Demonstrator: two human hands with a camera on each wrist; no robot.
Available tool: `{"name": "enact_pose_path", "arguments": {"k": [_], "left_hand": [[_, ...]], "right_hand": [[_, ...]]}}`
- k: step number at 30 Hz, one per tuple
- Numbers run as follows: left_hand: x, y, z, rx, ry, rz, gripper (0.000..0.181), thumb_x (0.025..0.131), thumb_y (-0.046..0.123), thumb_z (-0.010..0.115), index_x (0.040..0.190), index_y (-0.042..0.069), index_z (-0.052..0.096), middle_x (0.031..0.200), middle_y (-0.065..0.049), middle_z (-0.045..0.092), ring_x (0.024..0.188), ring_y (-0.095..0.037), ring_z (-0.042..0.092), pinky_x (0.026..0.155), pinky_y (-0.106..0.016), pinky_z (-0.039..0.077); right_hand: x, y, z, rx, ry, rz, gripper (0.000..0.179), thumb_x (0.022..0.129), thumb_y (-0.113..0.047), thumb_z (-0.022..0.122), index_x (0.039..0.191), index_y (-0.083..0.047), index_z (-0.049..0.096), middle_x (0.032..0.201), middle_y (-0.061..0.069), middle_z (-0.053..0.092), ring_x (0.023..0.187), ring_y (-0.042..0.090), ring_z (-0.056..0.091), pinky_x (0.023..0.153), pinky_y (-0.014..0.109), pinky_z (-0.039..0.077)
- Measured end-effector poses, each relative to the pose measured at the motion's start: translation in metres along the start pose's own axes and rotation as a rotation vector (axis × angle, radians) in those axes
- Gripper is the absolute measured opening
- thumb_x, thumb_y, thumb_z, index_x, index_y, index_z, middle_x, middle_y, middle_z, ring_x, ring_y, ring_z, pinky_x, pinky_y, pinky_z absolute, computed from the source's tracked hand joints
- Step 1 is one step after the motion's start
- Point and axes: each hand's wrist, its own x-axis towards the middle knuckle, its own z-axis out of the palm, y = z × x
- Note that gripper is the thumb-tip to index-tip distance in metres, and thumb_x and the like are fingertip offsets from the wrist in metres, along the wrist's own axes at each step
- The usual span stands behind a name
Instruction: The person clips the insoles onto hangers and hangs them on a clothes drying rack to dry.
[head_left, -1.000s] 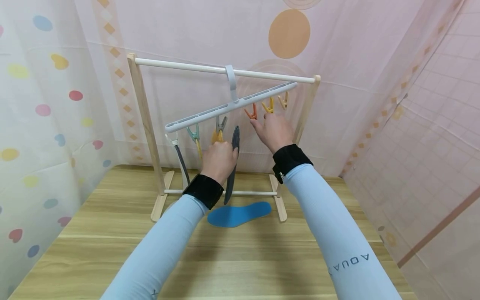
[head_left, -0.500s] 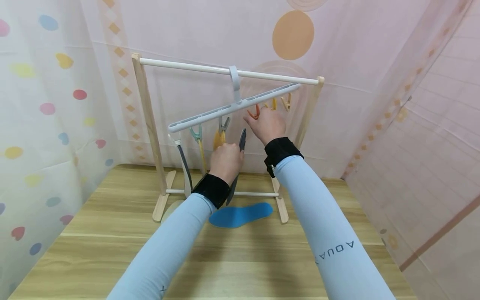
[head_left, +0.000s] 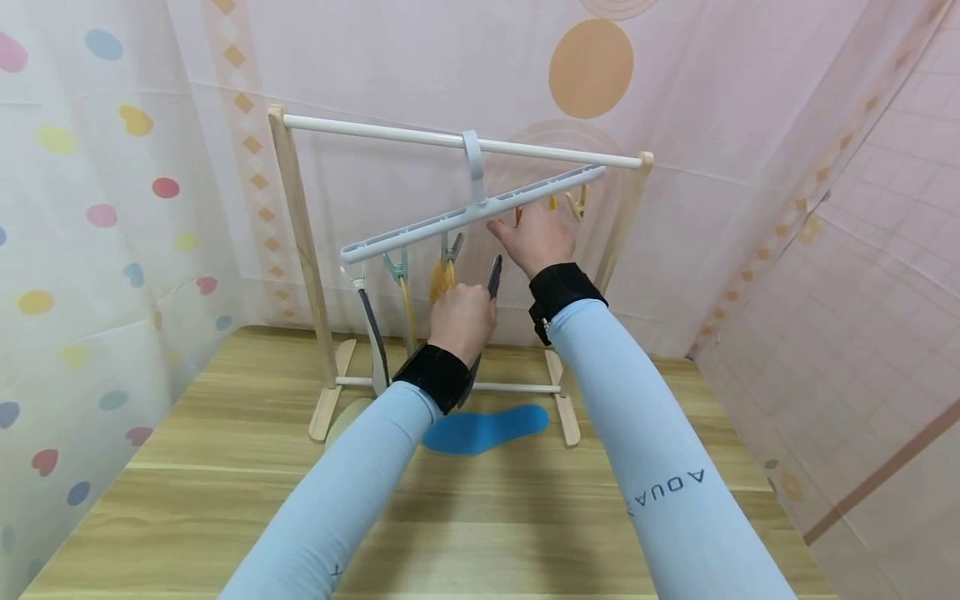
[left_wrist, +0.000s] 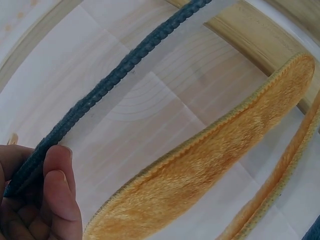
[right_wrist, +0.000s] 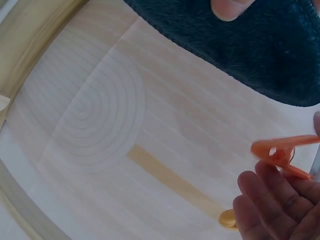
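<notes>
Patterned curtain point(head_left: 375, 50) hangs behind the tilted hanger point(head_left: 450, 223). Below it, the left hand point(head_left: 463, 318) pinches the dark teal insole point(right_wrist: 245, 47); the right hand point(head_left: 542, 237) holds the orange clothespin point(right_wrist: 275, 155) between thumb and fingers. If its tips part too little, the insole could slip down.

Read "AQUA" point(head_left: 670, 487), inverted, on right sleeve point(head_left: 658, 446) at four o'clock. Noted small unclear mark point(head_left: 336, 571) on left sleeve point(head_left: 343, 492) at seven o'clock.

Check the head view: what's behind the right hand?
Slivers of the orange clip and the yellow clip show past the right hand; the rest of both is covered. The right wrist view shows more of the orange clip, but little of the yellow.
</notes>
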Motion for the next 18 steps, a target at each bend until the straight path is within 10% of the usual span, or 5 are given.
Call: {"name": "enact_pose_path", "arguments": {"k": [7,18], "left_hand": [[0.001,0.0,0.001,0.015,0.022,0.005,0.031,0.098,0.021,0.063,0.076,0.001,0.072,0.07,-0.011,0.068,0.059,-0.026,0.066,0.054,-0.04,0.053],[-0.001,0.001,0.004,0.036,0.026,0.002,0.039,0.097,0.016,0.062,0.058,0.008,0.06,0.055,-0.006,0.057,0.049,-0.022,0.058,0.044,-0.035,0.047]], "right_hand": [[0.0,-0.007,-0.001,-0.108,0.031,-0.028,0.047,0.094,-0.054,0.061,0.069,-0.014,0.057,0.057,0.001,0.049,0.056,0.018,0.049,0.054,0.03,0.032],[-0.006,-0.018,0.001,-0.055,-0.012,0.004,0.047,0.096,-0.053,0.059,0.07,-0.013,0.058,0.059,0.002,0.048,0.054,0.018,0.048,0.047,0.028,0.03]]}}
